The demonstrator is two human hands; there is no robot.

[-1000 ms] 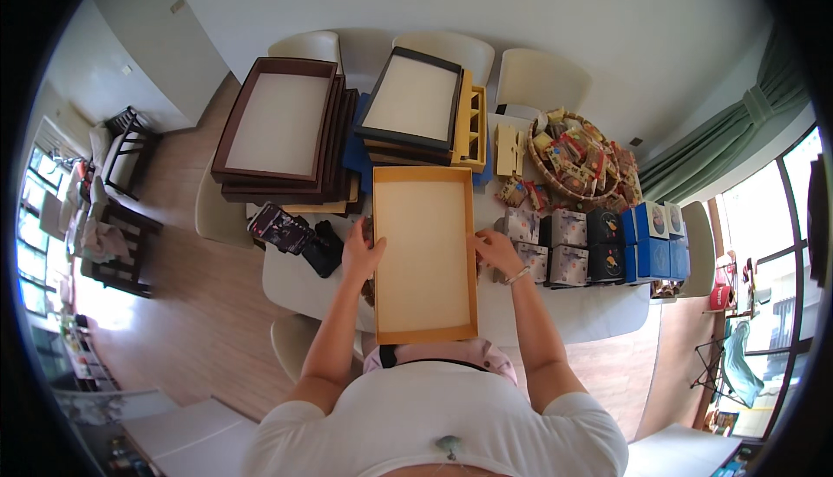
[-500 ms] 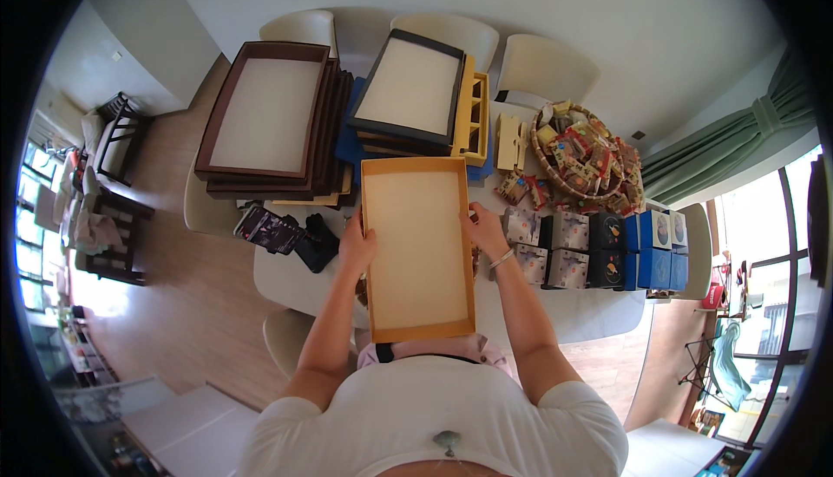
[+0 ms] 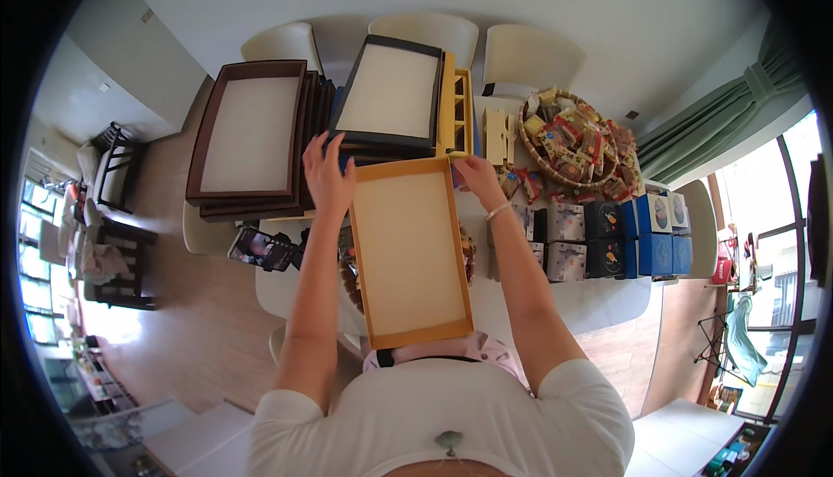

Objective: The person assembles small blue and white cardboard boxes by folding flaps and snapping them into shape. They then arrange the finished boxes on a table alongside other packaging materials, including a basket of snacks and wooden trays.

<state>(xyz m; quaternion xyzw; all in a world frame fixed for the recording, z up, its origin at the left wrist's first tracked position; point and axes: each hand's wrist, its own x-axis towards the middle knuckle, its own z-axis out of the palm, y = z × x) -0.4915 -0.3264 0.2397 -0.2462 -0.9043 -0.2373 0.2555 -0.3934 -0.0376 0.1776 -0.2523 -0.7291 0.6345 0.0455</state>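
A shallow yellow-rimmed box with a pale inside lies before me, over a wicker basket that shows at both its sides. Near the box's far left corner my left hand is raised with its fingers spread, holding nothing. My right hand has its fingers closed at the far right corner of the box. Just beyond both hands is a stack topped by a black-rimmed tray-like box. Beside that stack stands a yellow divided insert.
Dark brown boxes are stacked at the left, with a phone on a stand in front. A basket of wrapped snacks stands at the right, behind rows of small cartons. Several chairs line the table's far side.
My left hand has let go of the box's left side and moved forward, fingers spreading. My right hand has slid up to the far right corner. The view has shifted slightly.
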